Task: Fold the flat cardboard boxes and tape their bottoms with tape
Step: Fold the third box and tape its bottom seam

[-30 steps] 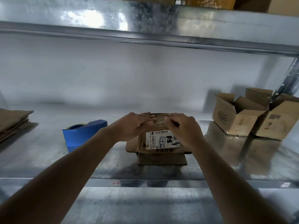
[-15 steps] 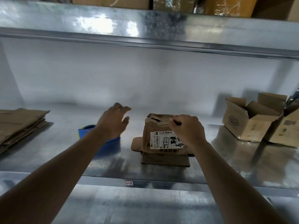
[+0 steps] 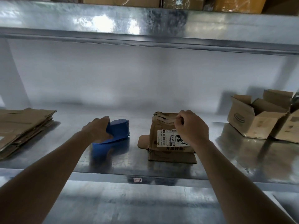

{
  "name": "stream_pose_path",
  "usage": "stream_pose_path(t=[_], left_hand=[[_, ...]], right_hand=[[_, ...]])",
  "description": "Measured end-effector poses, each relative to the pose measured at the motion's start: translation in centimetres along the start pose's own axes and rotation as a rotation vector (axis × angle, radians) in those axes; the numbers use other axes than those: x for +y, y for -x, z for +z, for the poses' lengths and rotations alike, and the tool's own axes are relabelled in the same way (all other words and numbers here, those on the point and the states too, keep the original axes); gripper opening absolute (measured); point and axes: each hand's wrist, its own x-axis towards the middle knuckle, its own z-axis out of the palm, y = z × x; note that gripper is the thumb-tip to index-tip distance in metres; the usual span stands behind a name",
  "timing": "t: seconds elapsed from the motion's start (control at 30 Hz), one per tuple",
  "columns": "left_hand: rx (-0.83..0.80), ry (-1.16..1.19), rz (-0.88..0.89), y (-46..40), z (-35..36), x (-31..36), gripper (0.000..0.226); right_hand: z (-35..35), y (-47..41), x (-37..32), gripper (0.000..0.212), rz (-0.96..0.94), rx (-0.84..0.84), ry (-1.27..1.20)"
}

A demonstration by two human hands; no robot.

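Observation:
A small brown cardboard box (image 3: 163, 136) with a white printed label stands on the metal shelf (image 3: 161, 168), its flaps folded together on top and two flaps splayed on the shelf. My right hand (image 3: 190, 126) holds the folded flaps at the box's top edge, fingers curled over them. To the left, my left hand (image 3: 98, 128) grips the blue tape dispenser (image 3: 119, 130), which rests on the shelf with its toothed end pointing right.
A stack of flat cardboard boxes (image 3: 24, 126) lies at the far left of the shelf. Two folded open boxes (image 3: 258, 120) stand at the right. An upper metal shelf (image 3: 145, 28) carries more cartons overhead.
My left hand left the box top, swung left and came down onto the blue tape dispenser. My right hand stayed on the box flaps.

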Motion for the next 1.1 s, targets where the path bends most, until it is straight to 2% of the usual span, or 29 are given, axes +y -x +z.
stream_pose_path(t=[0.2,0.27,0.33,0.5,0.6,0.73,0.87,1.1], left_hand=[[0.269,0.470,0.146,0.0,-1.5,0.8,0.043],[0.219,0.718,0.218,0.3,-3.0,1.4,0.048],[0.136,0.850,0.308,0.6,-4.5,2.0,0.050],[0.062,0.895,0.502,0.3,-6.3,3.3,0.042],[0.090,0.924,0.558,0.1,-6.5,3.8,0.042],[0.106,0.922,0.647,-0.6,-6.9,4.6,0.051],[0.093,0.856,0.712,-1.2,-6.9,6.3,0.070],[0.139,0.804,0.805,-2.1,-6.9,9.3,0.059]], right_hand=[[-0.6,-0.4,0.1,0.013,0.025,-0.067,-0.058],[-0.9,-0.8,0.1,0.019,0.033,-0.101,-0.057],[-1.1,-1.0,0.1,0.024,0.040,-0.119,-0.068],[-1.1,-1.0,0.1,0.020,0.043,-0.110,-0.104],[-1.2,-1.1,0.0,0.023,-0.019,-0.079,0.006],[-1.4,-1.3,-0.3,0.028,-0.081,-0.081,-0.025],[-1.7,-1.5,0.0,0.030,-0.112,-0.106,-0.028],[-2.3,-1.8,0.4,0.045,-0.159,-0.141,-0.069]])
